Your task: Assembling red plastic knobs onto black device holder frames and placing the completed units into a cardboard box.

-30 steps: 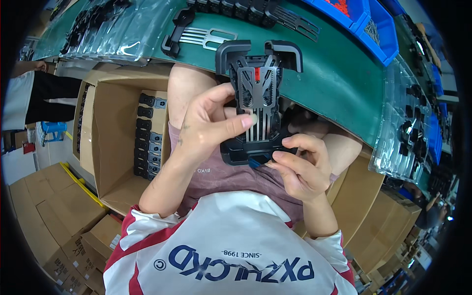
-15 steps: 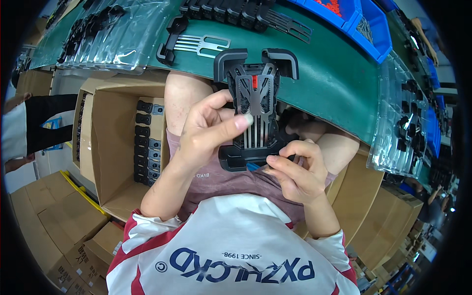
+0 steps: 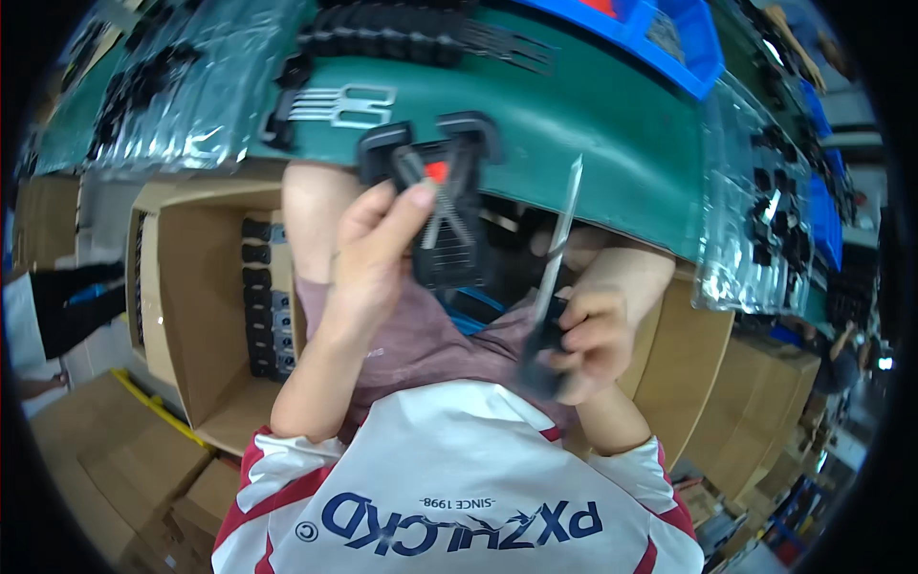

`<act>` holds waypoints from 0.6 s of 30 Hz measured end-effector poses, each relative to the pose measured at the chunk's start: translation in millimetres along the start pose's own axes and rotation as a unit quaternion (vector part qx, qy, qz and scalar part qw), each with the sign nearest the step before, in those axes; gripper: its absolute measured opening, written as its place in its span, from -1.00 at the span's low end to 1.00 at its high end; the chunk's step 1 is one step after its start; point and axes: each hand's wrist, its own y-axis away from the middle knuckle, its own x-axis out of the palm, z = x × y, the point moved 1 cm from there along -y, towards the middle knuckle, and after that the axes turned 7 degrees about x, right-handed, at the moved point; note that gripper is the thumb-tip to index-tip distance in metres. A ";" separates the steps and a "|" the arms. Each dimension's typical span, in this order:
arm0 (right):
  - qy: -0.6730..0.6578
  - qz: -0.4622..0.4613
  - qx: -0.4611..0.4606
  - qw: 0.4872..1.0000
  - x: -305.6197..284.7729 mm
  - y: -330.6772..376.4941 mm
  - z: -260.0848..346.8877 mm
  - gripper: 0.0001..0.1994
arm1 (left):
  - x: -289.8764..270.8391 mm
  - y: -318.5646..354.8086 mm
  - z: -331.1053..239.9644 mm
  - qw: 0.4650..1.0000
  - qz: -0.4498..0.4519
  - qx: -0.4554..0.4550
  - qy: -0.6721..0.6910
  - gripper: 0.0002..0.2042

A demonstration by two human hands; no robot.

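Observation:
My left hand (image 3: pixel 368 253) is closed on a black plastic clamp-style holder (image 3: pixel 451 260) with two padded jaws at its far end. Its thumb lies by a small red part (image 3: pixel 436 172) and two crossed metal strips in the holder's middle. Apart from it, to the right, my right hand (image 3: pixel 601 335) grips a black end piece (image 3: pixel 541 359). From this piece a flat metal plate (image 3: pixel 562 239) sticks up, seen nearly edge-on. Both hands are over my lap, in front of the green bench (image 3: pixel 612 163). Motion blurs the right fingers and end piece.
On the bench lie a similar end piece with slotted plate (image 3: pixel 349 103) and a row of black parts (image 3: pixel 378 38). A blue bin (image 3: pixel 706 53) stands far right. Clear trays (image 3: pixel 206 105) hold black parts. An open cardboard box (image 3: pixel 206 316) with parts stands left of my legs.
The metal plate with its black end piece has come out of the holder and moved right in my right hand. My left hand and the holder appear further left; the whole view has shifted.

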 end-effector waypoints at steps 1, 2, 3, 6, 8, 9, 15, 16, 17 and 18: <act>0.014 -0.004 0.001 1.000 -3.5 -1.1 5.4 -0.70 | 0.1 -0.7 3.0 1.000 0.012 -0.007 0.004 -0.87; -0.179 -0.152 0.172 0.957 -5.0 -3.0 12.1 -0.71 | -0.2 -0.1 5.6 1.000 -0.016 0.011 -0.008 -0.88; -0.360 -0.291 0.319 0.827 -6.4 -0.9 15.1 -0.70 | -0.9 0.7 8.7 0.998 -0.043 0.028 -0.021 -0.89; -0.307 -0.370 0.369 0.795 -15.8 7.0 14.2 -0.73 | -17.7 4.3 26.8 0.999 -0.009 0.024 -0.038 -0.90; -0.269 -0.434 0.424 0.748 -21.6 17.7 7.9 -0.75 | -32.1 6.1 42.9 0.998 0.036 0.020 -0.051 -0.91; -0.264 -0.445 0.419 0.746 -23.8 21.6 3.8 -0.75 | -35.5 5.1 48.9 0.997 0.047 0.013 -0.052 -0.91; -0.349 -0.517 0.399 0.672 -27.5 43.0 -26.2 -0.79 | -41.3 3.3 66.9 0.998 0.032 -0.015 -0.047 -0.95; -0.358 -0.523 0.373 0.678 -26.4 44.3 -29.6 -0.78 | -39.9 2.5 66.9 0.998 0.028 -0.014 -0.051 -0.96; -0.367 -0.528 0.347 0.683 -25.2 45.7 -32.8 -0.78 | -38.7 1.8 66.9 0.998 0.023 -0.012 -0.055 -0.96; -0.375 -0.532 0.321 0.688 -24.0 47.6 -35.6 -0.77 | -38.0 1.2 66.9 0.998 0.018 -0.010 -0.058 -0.96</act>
